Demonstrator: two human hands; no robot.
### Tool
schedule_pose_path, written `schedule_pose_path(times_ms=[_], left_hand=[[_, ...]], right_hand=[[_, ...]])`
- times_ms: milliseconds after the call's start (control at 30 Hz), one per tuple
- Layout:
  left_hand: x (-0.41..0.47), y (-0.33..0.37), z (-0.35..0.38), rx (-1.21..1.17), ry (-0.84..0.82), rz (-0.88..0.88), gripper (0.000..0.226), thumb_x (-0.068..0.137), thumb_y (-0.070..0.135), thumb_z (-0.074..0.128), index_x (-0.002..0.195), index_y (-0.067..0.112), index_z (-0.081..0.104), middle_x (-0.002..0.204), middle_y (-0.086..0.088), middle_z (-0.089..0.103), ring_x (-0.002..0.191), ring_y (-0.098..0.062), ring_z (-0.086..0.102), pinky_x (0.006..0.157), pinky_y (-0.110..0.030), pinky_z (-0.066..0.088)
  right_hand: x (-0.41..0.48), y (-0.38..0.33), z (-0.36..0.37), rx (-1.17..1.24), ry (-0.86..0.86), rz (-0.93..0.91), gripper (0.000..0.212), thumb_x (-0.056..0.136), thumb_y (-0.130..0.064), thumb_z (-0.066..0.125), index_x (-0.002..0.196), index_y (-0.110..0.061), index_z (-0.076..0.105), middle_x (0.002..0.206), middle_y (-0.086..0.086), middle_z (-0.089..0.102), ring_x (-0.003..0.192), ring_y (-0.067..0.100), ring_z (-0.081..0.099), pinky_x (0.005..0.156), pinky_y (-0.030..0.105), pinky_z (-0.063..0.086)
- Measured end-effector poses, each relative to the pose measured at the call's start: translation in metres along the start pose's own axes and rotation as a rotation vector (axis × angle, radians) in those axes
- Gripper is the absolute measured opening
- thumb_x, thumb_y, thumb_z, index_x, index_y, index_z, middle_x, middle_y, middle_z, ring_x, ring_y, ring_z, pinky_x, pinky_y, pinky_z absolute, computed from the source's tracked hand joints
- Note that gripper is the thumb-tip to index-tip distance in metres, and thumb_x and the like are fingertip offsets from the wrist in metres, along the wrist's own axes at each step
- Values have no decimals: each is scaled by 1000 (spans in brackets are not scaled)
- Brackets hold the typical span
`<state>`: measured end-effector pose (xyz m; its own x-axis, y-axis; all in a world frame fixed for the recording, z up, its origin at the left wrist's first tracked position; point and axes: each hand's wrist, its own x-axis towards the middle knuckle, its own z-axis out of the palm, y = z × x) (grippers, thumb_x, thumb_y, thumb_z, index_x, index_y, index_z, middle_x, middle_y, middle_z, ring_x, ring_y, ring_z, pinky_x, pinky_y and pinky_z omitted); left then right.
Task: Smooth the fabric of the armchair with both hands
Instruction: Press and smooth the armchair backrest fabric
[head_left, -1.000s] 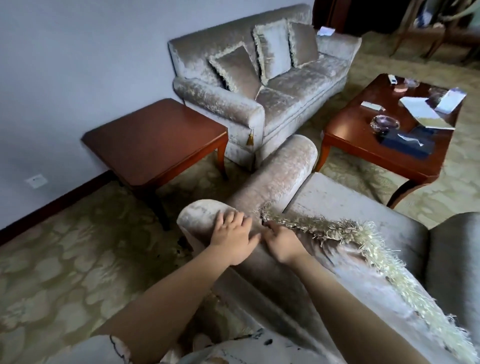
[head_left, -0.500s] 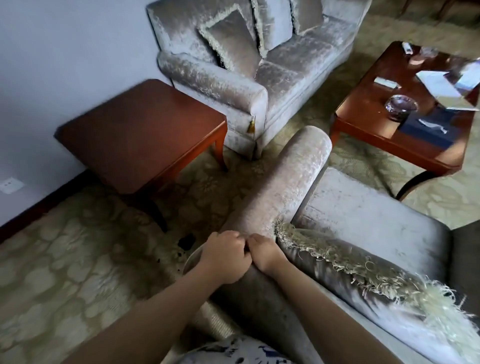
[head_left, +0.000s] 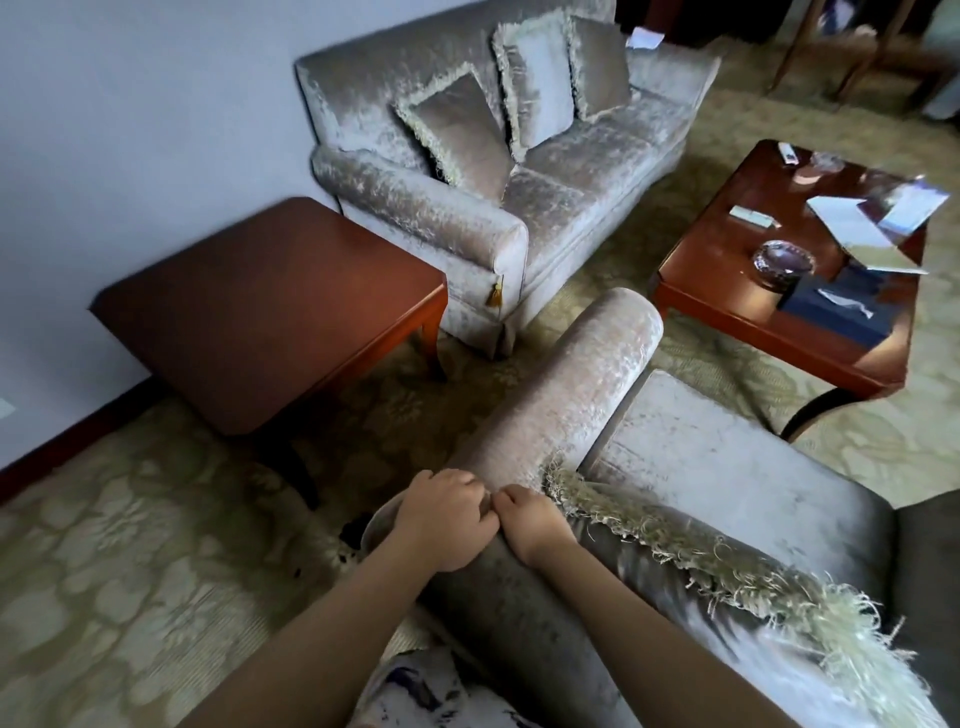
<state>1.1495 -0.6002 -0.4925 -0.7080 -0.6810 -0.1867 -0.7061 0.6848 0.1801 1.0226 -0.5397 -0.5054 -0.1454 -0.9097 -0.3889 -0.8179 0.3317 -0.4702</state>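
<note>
Pressing side by side, the left hand (head_left: 447, 519) and right hand (head_left: 535, 525) sit knuckle to knuckle with fingers curled on the armchair (head_left: 561, 395) arm, likely bunching fabric, though blur hides the grip. Just beyond, the fringed cushion (head_left: 691, 556) leans against the chair back beside that arm.

The fingertips of the left hand (head_left: 448, 517) and right hand (head_left: 531, 524) curl under, out of sight against the armchair (head_left: 561, 395). The fringed cushion (head_left: 727, 577) blurs toward the lower right edge, which cuts it off.
</note>
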Motion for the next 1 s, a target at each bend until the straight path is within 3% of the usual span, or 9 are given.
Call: schedule_pose_path(times_ms=[100, 167, 233, 400, 500, 733, 833, 933, 1000], left_hand=[[-2, -1, -2, -10, 37, -34, 39, 87, 45, 36, 99, 20, 64, 105, 5, 63, 101, -16, 56, 85, -35, 39], [-3, -3, -2, 8, 39, -43, 40, 86, 47, 37, 98, 20, 64, 104, 5, 62, 101, -16, 56, 83, -36, 38], [-4, -5, -1, 26, 28, -37, 43, 86, 50, 36, 97, 20, 64, 104, 3, 62, 101, -18, 56, 81, -36, 37], [-2, -8, 0, 71, -44, -37, 47, 88, 49, 33, 112, 20, 61, 118, 0, 60, 109, -21, 54, 86, -37, 37], [-4, -8, -3, 25, 1, -40, 40, 87, 42, 36, 103, 19, 64, 114, -2, 63, 103, -24, 57, 83, -36, 38], [0, -7, -5, 72, -35, 24, 34, 88, 37, 33, 88, 18, 61, 105, -7, 62, 96, -29, 56, 75, -36, 39], [3, -11, -5, 106, -103, 28, 38, 92, 40, 29, 106, 23, 60, 121, -4, 57, 109, -26, 53, 81, -36, 38], [4, -15, -6, 223, -229, 65, 43, 97, 40, 24, 134, 30, 43, 144, 2, 40, 129, -22, 39, 95, -37, 34], [4, -16, -8, 232, -286, 11, 49, 97, 43, 18, 142, 29, 34, 150, 1, 33, 133, -22, 33, 102, -37, 31]], right_hand=[[-2, -7, -5, 162, 11, 172, 32, 99, -31, 35, 69, -28, 45, 74, -9, 47, 109, 32, 58, 85, 29, 41], [-8, -10, -3, 312, 30, 239, 31, 101, -25, 32, 94, -12, 59, 101, 13, 60, 112, 33, 56, 91, 36, 40], [-15, -12, 1, 349, 56, 288, 36, 101, -25, 32, 110, -1, 58, 121, 23, 58, 113, 34, 55, 93, 39, 40], [-47, -8, 4, 236, 115, 343, 44, 96, -41, 37, 109, -6, 59, 123, 21, 60, 116, 36, 56, 93, 39, 45], [-82, 5, 9, 166, 189, 442, 48, 94, -45, 35, 121, -12, 57, 123, 19, 62, 113, 36, 58, 89, 39, 46], [-131, 18, 24, 45, 358, 652, 51, 92, -48, 35, 118, -12, 59, 122, 14, 63, 115, 32, 56, 94, 39, 42], [-130, 15, 21, 43, 341, 651, 51, 91, -48, 35, 113, -10, 61, 120, 15, 63, 114, 34, 55, 93, 40, 43], [-132, 14, 20, 51, 301, 609, 53, 92, -48, 36, 117, -9, 60, 123, 16, 61, 116, 34, 54, 96, 41, 41], [-137, 17, 18, 63, 262, 561, 54, 93, -49, 36, 121, -8, 58, 128, 17, 59, 119, 34, 53, 98, 42, 40]])
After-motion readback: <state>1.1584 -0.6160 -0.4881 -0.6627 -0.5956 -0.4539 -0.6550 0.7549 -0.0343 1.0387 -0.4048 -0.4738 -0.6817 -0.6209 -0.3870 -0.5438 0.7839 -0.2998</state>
